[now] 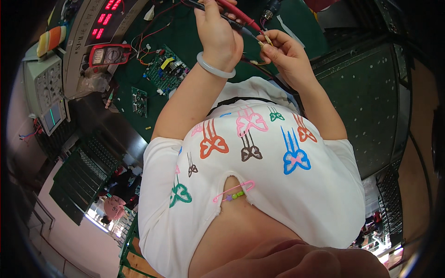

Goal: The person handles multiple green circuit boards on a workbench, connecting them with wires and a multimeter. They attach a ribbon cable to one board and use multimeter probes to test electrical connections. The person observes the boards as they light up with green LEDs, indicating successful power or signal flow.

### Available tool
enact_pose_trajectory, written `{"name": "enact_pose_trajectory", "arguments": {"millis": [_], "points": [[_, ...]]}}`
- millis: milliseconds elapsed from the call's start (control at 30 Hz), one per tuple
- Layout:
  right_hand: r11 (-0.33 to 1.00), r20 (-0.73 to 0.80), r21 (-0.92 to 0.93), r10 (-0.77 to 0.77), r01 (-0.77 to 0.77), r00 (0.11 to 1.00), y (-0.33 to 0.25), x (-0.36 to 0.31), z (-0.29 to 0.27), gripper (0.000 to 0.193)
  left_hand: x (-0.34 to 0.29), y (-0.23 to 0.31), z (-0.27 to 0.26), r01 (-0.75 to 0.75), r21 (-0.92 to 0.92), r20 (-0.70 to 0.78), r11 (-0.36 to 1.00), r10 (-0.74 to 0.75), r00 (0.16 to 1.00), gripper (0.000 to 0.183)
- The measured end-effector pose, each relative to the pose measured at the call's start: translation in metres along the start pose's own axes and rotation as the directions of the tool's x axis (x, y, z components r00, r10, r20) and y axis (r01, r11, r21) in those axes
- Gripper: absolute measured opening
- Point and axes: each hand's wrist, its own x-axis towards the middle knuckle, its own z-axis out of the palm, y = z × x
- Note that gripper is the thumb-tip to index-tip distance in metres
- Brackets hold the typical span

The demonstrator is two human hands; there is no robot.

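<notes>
A red test probe (236, 13) and a black test probe (232, 23) sit together in the left hand (218, 34), fingers wrapped around both, their tips reaching toward the right hand (285, 53). That hand pinches a small component (266, 41) with thin wires. Below and left of the hands, a green circuit board (166, 69) lies on the bench (185, 37), a red multimeter (109, 54) further left.

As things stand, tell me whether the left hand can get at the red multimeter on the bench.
Probably not at once: the left hand is shut on the probes. The red multimeter lies uncovered to its left, with only wires between.
</notes>
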Motion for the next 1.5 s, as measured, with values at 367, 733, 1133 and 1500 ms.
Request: {"name": "enact_pose_trajectory", "arguments": {"millis": [367,733,1133,1500], "points": [[0.999,0.060,-0.010,0.033,-0.032,0.998,-0.002,-0.001,-0.004,0.023,-0.002,0.013,0.001,0.038,-0.044,0.082,0.998,-0.034,0.996,0.016],[1.000,0.062,-0.007,0.031,-0.030,0.998,-0.002,-0.001,-0.003,0.023,-0.013,0.014,0.006,0.066,-0.067,0.106,0.996,-0.059,0.993,0.015],[1.000,0.081,-0.005,0.027,-0.027,0.996,-0.003,-0.003,-0.006,0.022,-0.012,0.011,0.007,0.091,-0.100,0.101,0.991,-0.081,0.992,0.014],[0.999,0.054,-0.010,0.054,-0.053,0.997,-0.002,-0.005,-0.006,0.020,-0.015,0.005,0.007,0.019,-0.056,0.090,0.998,-0.014,0.996,0.013]]}}
